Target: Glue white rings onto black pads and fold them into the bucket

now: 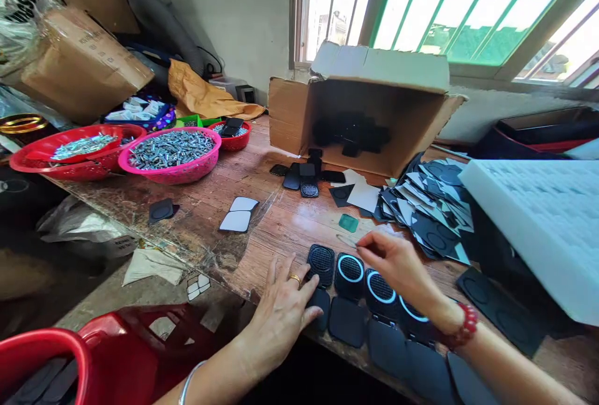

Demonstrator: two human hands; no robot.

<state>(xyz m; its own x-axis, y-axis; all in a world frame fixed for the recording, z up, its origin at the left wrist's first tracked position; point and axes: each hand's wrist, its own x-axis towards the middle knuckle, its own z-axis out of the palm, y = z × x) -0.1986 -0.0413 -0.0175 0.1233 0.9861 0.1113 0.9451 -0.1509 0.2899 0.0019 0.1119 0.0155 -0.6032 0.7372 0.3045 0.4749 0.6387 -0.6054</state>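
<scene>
My right hand (400,268) pinches a thin pale ring (345,241) between thumb and fingertips, above the row of black folding cases. My left hand (285,299) lies with its fingers spread, touching the edge of the leftmost black case (321,259), whose ribbed round face carries no white ring. Just right of it, an opened case (349,269) has a white ring around its grille, as does another case (381,287). Further cases to the right are partly hidden under my right hand and forearm. Their flat lids (347,321) fold down towards me.
A cardboard box (285,115) lies open-side forward with black pieces inside. Heaped backing sheets (435,205) and white foam (538,224) are at right. Pink (171,171) and red baskets (88,171) hold metal parts at left. White-faced pieces (236,220) and a green square (348,223) lie mid-table.
</scene>
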